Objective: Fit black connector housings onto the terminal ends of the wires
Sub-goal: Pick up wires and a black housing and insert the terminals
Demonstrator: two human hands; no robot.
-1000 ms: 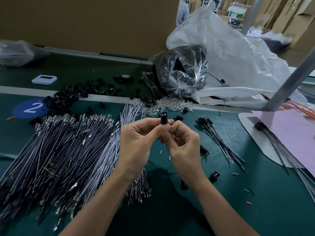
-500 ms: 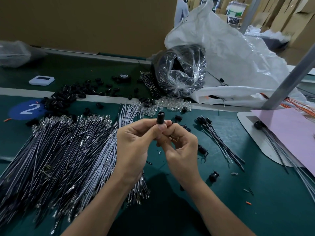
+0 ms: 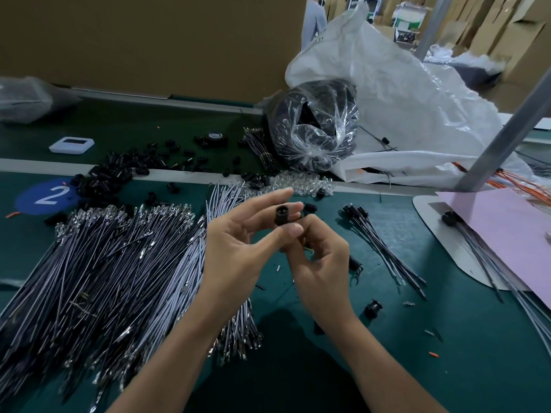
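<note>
Housing [image 3: 281, 215] pinched between left hand [image 3: 238, 242] thumb and finger; right hand [image 3: 322, 263] curled beneath, contents unclear; fitting step, next likely needs terminal aligned and pushed in.

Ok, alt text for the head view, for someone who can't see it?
The left hand pinches a black connector housing above the green table, the right hand curled just beneath it. A big pile of wires lies to the left, loose housings behind it.
</note>
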